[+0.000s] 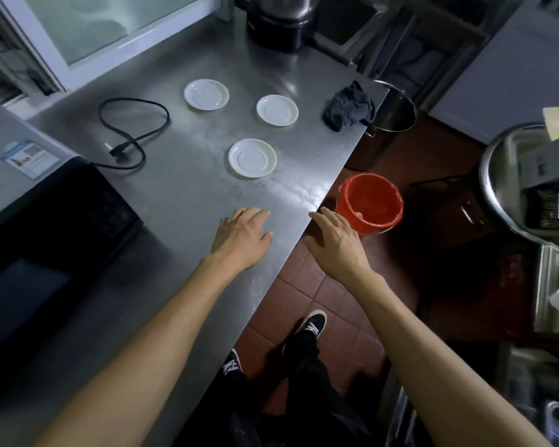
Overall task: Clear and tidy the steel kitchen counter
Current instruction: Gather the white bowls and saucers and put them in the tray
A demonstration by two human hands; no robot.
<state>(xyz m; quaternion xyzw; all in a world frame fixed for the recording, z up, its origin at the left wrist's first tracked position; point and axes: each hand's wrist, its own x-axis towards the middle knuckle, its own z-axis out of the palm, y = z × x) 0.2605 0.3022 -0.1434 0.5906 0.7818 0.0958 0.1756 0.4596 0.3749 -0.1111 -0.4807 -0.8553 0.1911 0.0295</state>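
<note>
Steel kitchen counter [188, 195] holds three small round white saucers [252, 158], spread apart past your reach, with a crumpled dark cloth [349, 106] near the far edge. Your left hand [241, 233] lies flat, fingers relaxed, holding nothing; your right hand [334, 241] hovers empty at the counter's edge. Nothing gathered yet, I'd judge. Next: reach forward, take the nearest saucer, and stack the rest.
</note>
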